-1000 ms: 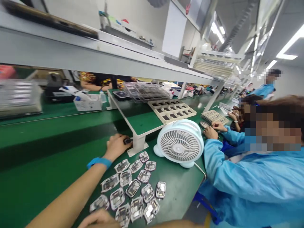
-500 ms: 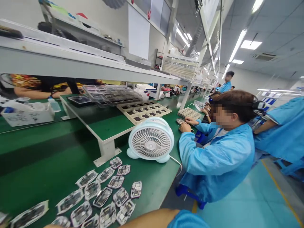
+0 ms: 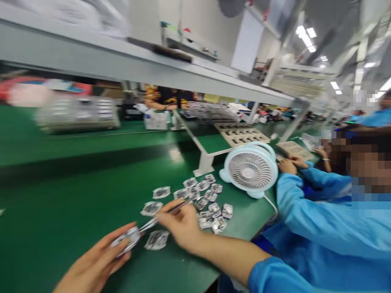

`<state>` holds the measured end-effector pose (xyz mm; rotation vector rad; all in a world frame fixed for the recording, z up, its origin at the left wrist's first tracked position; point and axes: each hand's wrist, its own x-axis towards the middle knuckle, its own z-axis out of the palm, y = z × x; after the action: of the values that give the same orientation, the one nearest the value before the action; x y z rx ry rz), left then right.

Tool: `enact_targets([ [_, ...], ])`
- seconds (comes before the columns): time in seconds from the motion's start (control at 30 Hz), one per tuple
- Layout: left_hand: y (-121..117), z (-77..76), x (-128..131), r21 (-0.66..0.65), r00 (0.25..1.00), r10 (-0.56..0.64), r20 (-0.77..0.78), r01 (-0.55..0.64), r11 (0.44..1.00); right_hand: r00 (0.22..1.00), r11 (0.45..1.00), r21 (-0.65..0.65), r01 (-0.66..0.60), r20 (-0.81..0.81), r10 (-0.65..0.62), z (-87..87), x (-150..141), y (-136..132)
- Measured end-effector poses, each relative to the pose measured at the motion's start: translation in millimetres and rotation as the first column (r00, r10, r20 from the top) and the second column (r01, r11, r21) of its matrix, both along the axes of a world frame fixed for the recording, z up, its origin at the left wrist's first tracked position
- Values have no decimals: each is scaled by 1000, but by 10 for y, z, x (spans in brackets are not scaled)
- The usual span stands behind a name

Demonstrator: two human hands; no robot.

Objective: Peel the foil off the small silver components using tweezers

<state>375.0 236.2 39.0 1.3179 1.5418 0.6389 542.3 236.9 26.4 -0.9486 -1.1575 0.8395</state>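
My left hand (image 3: 100, 256) is closed around a small electronic part in a pale octagonal frame (image 3: 130, 239), above the green bench at the lower left. My right hand (image 3: 183, 224) pinches a pair of metal tweezers (image 3: 149, 224). The tweezers' tips reach to the edge of the held part; blur hides whether they touch it. Just beyond and beside my right hand lie several similar parts (image 3: 214, 210), loosely grouped on the bench. One such part (image 3: 157, 240) sits alone between my hands.
A light-blue fan (image 3: 250, 169) stands right of the parts. Behind it are a raised green shelf (image 3: 203, 140) and a beige compartment tray (image 3: 244, 134). A co-worker in a blue smock (image 3: 317, 203) sits at the right. A long overhead shelf (image 3: 183, 77) crosses above the bench (image 3: 76, 175).
The view has swung left and down, so the fan and co-worker appear farther right. Both my hands, the tweezers and the held part have come into clear view.
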Motion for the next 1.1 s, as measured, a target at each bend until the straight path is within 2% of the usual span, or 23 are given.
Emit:
enact_targets([
  [0.03,-58,2,-65,-41,984,32,177,-25,999,998,998,-47,-42,-40,40,21,11,-14],
  [0.07,-100,9,-100,-87,958,72,277,-50,995,995,992,-91,-82,-61,77,36,19,-21],
  [0.17,-151,39,-100,-132,908,117,403,-68,989,988,979,-146,-141,-80,131,41,13,-35],
  [0.3,-199,36,-66,-103,867,89,490,-44,994,983,972,-146,-185,-34,182,-4,-20,-84],
  [0.53,-260,1,-32,-93,822,85,564,-40,995,969,969,-90,-228,76,235,-33,-35,-112],
  [0.7,-249,11,-16,-109,825,83,558,-26,994,954,967,-13,-255,161,254,-17,-27,-120],
  [0.83,-259,19,-13,-109,828,79,555,-22,994,939,964,-15,-266,224,262,-19,-22,-115],
  [1.1,-273,4,-18,-106,821,79,565,-23,994,944,966,-25,-257,206,257,-6,-17,-107],
])
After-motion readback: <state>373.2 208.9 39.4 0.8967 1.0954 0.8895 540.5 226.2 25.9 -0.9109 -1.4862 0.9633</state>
